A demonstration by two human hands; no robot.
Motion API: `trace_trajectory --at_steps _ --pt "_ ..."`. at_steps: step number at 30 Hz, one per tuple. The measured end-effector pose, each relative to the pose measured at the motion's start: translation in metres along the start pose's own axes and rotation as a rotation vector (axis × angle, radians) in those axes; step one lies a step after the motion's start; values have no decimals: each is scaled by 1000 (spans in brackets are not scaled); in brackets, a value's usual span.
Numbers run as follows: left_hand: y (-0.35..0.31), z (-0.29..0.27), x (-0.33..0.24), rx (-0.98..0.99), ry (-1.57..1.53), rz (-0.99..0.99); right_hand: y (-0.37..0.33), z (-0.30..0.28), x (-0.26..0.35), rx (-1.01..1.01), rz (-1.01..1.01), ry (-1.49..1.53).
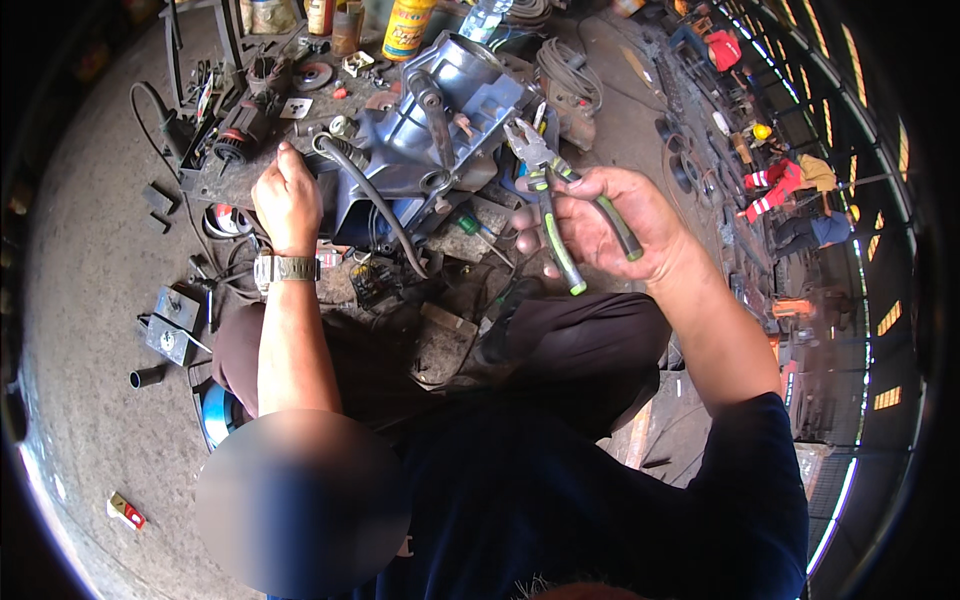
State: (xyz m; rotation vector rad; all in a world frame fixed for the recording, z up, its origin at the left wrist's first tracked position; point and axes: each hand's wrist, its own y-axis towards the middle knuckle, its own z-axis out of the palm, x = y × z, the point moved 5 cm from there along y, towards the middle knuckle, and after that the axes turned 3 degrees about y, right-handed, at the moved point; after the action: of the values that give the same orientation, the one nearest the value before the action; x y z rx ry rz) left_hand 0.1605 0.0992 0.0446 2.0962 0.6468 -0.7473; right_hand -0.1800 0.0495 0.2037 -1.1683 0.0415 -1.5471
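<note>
My right hand (650, 215) holds a pair of combination pliers (535, 152) with black and green handles. The handles lie spread across the palm and fingers, and the jaws point up and away from me. Near the left edge of a silver-blue metal housing (390, 135), my left hand (287, 200) is closed with its thumb uppermost. Whatever its fingers grip, if anything, is hidden. A watch (288, 268) circles that wrist. From the housing a thick dark hose (375, 190) curves down toward my lap. A green-handled screwdriver (467, 224) rests just right of it.
Beyond my left hand lies a dark power tool (240, 130). A yellow bottle (408, 30) stands behind the housing, and coiled cable (570, 75) sits to its right. A metal block (172, 325) is on the floor at left. People in red (785, 185) work far right.
</note>
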Motion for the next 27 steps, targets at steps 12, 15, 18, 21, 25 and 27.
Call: trace_trajectory --at_steps 12,15,18,21,25,27 --pt "-4 -13 -15 -45 -14 -40 5 17 -6 -110 -83 -90" --pt "-5 -14 -15 -53 -39 -66 5 18 -5 -152 -90 -132" --pt "-6 -15 -16 -64 -15 -47 2 20 -5 -187 -94 -165" --pt "-7 -18 -17 -30 -60 -115 3 21 -3 -228 -97 -205" --pt "-8 -18 -17 -33 -71 -92 2 19 -1 -292 -100 -301" --pt "-6 -17 -18 -46 -48 -117 4 16 4 -294 -76 -314"
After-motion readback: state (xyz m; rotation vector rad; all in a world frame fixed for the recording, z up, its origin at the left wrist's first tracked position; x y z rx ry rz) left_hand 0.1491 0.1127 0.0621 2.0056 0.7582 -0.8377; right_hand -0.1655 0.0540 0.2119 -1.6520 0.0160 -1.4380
